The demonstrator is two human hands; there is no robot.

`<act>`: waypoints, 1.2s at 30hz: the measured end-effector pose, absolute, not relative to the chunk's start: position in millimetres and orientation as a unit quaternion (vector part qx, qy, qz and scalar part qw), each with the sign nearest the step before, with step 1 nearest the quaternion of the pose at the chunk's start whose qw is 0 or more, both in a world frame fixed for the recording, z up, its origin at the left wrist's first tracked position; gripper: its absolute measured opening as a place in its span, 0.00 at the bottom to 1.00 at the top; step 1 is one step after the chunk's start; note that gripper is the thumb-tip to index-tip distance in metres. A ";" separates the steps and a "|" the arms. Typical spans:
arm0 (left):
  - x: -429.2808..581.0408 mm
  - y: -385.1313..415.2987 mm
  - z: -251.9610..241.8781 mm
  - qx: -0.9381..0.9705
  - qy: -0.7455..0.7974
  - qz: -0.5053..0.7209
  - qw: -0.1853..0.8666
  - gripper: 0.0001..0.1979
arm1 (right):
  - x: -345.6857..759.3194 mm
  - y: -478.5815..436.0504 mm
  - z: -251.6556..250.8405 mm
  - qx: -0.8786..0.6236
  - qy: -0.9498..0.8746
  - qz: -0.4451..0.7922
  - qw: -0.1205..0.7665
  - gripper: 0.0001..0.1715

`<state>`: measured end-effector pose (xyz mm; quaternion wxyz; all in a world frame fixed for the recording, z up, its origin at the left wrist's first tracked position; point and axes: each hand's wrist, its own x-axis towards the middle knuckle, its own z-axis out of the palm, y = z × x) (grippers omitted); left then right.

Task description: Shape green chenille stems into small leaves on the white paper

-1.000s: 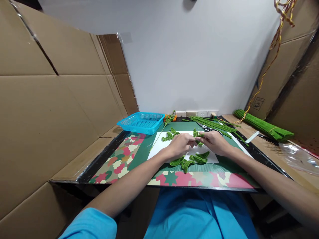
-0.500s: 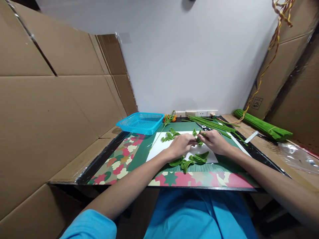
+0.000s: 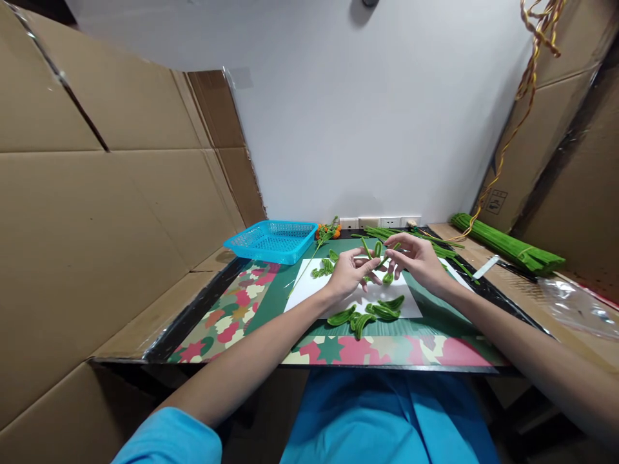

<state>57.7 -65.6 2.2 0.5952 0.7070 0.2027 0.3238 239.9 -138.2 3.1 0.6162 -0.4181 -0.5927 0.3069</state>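
Over the white paper (image 3: 310, 298), my left hand (image 3: 349, 274) pinches a bent green pipe cleaner (image 3: 365, 248) between thumb and fingers. My right hand (image 3: 420, 263) has its thumb and fingertips closed on the end of the same piece, with its other fingers curled loosely. A small green loop (image 3: 378, 250) shows between the hands; whether it joins the held piece is unclear. Below the fingers lies a rounded green leaf shape (image 3: 387, 278). Several curved fuzzy leaves (image 3: 384, 312) rest at the paper's near edge, and another leaf cluster (image 3: 324, 265) sits left of my left hand.
A blue plastic basket (image 3: 275, 241) stands back left, beside an orange flower with a green stem (image 3: 329, 229). Loose green pipe cleaners (image 3: 435, 246) lie back right, near a white strip (image 3: 485, 267) and a thick pipe-cleaner bundle (image 3: 507, 243). Cardboard walls (image 3: 97, 212) flank the table.
My hands have risen slightly and drawn apart, the right one moving up and to the right. The bent pipe cleaner now shows between them. A rounded leaf shape beneath is uncovered.
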 end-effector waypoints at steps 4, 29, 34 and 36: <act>57.3 -65.0 3.0 0.687 0.208 0.328 0.615 0.32 | 239.1 -135.0 0.0 -0.397 -0.527 0.353 0.663 0.28; 64.0 -72.5 -10.3 0.687 0.194 0.276 0.643 0.22 | 232.7 -133.6 -9.8 -0.448 -0.473 0.427 0.627 0.24; 64.9 -69.7 -13.6 0.680 0.189 0.294 0.645 0.23 | 232.8 -133.9 -8.1 -0.467 -0.506 0.396 0.608 0.23; 64.5 -69.7 -13.1 0.679 0.189 0.295 0.646 0.23 | 232.2 -134.7 -6.9 -0.463 -0.519 0.397 0.599 0.23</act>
